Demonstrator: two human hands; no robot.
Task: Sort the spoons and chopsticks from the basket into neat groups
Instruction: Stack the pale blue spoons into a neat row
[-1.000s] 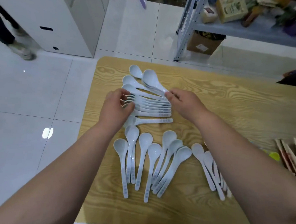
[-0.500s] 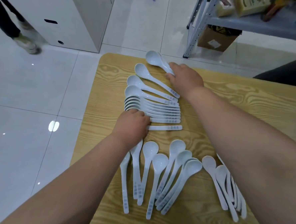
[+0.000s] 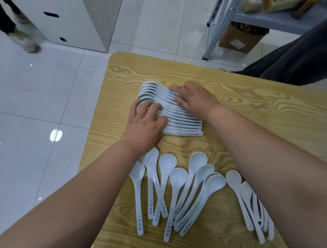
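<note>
Left hand (image 3: 145, 123), fingers loosely bent, presses the bowl end of the nested spoon row (image 3: 183, 123), which lies on the far left part of the table (image 3: 265, 103). Right hand (image 3: 195, 101), fingers flat, presses the handles. Neither pinches a spoon. We judge the spoons light, stiff and slick, apt to slide apart, so we would squeeze the row from both ends. Loose spoons (image 3: 176, 182) lie nearer us.

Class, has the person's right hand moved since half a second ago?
Yes. The right hand came back from the far edge of the wooden table onto the packed row of pale blue plastic spoons.
</note>
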